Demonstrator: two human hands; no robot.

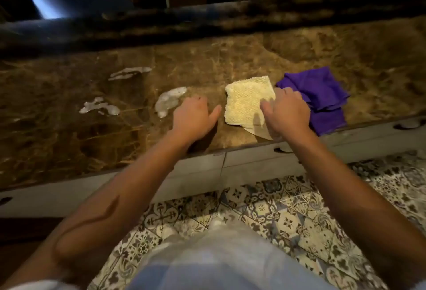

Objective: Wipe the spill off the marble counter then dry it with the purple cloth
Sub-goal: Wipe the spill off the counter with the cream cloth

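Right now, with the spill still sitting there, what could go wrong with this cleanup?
The left hand rests right beside the nearest white puddle, so it might smear it. The yellow cloth under the right hand partly overhangs the marble counter edge and could slip off. The purple cloth lies touching it and may get damp too early.

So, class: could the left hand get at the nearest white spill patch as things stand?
Probably yes: the left hand rests empty on the counter beside that spill patch, nothing between them.
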